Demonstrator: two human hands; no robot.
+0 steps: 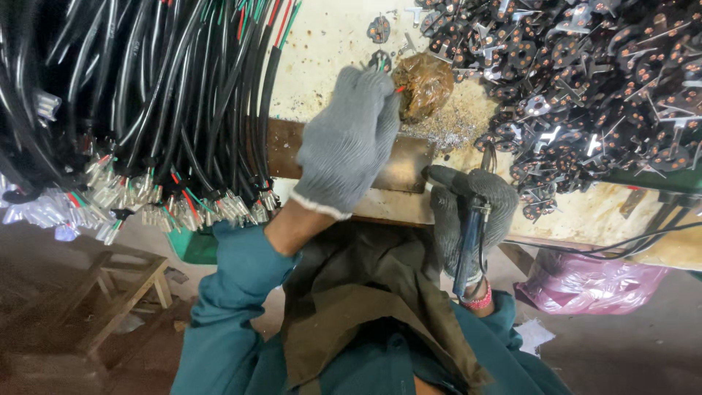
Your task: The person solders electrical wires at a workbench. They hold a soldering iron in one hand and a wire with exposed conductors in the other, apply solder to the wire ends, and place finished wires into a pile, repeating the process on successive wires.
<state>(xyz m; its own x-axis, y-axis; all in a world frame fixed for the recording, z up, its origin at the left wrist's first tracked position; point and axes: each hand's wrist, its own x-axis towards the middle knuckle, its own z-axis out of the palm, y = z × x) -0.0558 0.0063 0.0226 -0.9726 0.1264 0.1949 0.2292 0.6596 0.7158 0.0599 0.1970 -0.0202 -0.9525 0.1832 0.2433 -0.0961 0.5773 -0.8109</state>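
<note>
We are pinching a small plug part with red wire ends (pixel 380 62) in our gloved left hand (pixel 349 139), fingers clamped on it above the brown resin lump (pixel 423 86), keeping it steady. Our right hand (pixel 472 208) is gripping the soldering iron (pixel 468 249), fingers wrapped around its handle, beside the heap of plug inserts (pixel 585 80) and the hanging black cables (pixel 146 102).

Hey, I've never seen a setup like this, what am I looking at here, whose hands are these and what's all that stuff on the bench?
This is one view from a camera on a worker's head, looking down at their own gloved hands. The left hand pinches a small wired part above a brown lump on the bench. The right hand grips a blue-handled tool that looks like a soldering iron. On the left hang black cables with coloured wire ends; top right lies a pile of small metal-and-black parts.
</note>
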